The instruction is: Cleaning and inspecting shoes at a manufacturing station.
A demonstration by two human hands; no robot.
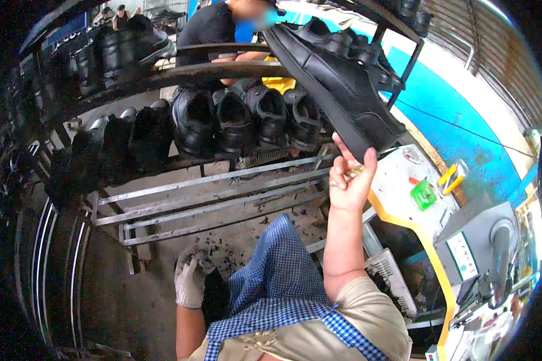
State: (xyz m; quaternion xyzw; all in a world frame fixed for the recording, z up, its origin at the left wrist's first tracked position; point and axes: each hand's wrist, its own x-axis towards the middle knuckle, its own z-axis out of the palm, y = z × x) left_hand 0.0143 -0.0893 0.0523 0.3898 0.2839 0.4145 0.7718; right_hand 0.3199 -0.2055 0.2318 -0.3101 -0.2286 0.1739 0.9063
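Observation:
A black leather shoe (337, 78) is raised at the upper right, tilted, with the edge of its sole toward the left. At its lower end is my bare right hand (348, 183), thumb and a finger pinching the shoe and the other fingers curled. Something small and yellowish shows among those fingers, too small to name. Down at the left, my left hand (189, 283) wears a pale glove with dark-stained fingertips and has its fingers curled. A dark shape (216, 292) lies right beside it; whether the hand grips it is unclear.
Several black shoes (233, 117) stand on a metal rack (222, 180) ahead, with more on the shelves above. To the right are a yellow-edged white worktable (397, 174), a green container (424, 195), a grey machine (475, 243) and a white basket (392, 280). Another person (207, 27) sits behind the rack.

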